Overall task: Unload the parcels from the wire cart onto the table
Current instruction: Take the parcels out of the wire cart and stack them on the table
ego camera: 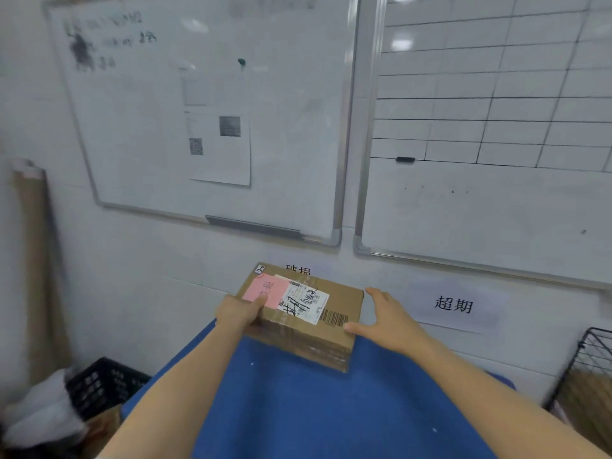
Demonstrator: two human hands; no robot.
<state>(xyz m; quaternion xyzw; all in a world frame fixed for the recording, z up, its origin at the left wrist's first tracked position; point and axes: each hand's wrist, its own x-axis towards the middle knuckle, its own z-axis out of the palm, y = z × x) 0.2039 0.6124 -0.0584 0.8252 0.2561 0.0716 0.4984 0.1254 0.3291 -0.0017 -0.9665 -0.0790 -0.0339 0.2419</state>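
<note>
Parcel (341, 301), a brown cardboard box with a pink sticker and a white shipping label on top, sits at the far end of the blue table (298, 409), close to the wall. Its underside looks to be resting on the cloth, though I can't tell whether its full weight is down.

Left hand (240, 313) grips the near left corner. The thumb lies on top over the pink sticker; the fingers wrap the side and are mostly hidden. Right hand (390, 321) is spread wide and holds nothing. Its thumb tip touches the near right top edge, and the fingers stand straight just beside the right face.

Wire cart (592, 359) shows only as a black mesh corner at the right edge, with something brown inside, likely more cardboard; no count possible.

Progress judgement: this is the only parcel visible on the table, so one is delivered or about to be released. The rest of the unloading looks still to do, as far as this view shows.

Around it:
- Two whiteboards (281, 127) hang on the wall.
- Paper sign (453, 306) is stuck on below them.
- Black crate (102, 382), white bags (39, 412) and a brown roll (36, 260) are off to the left.
</note>
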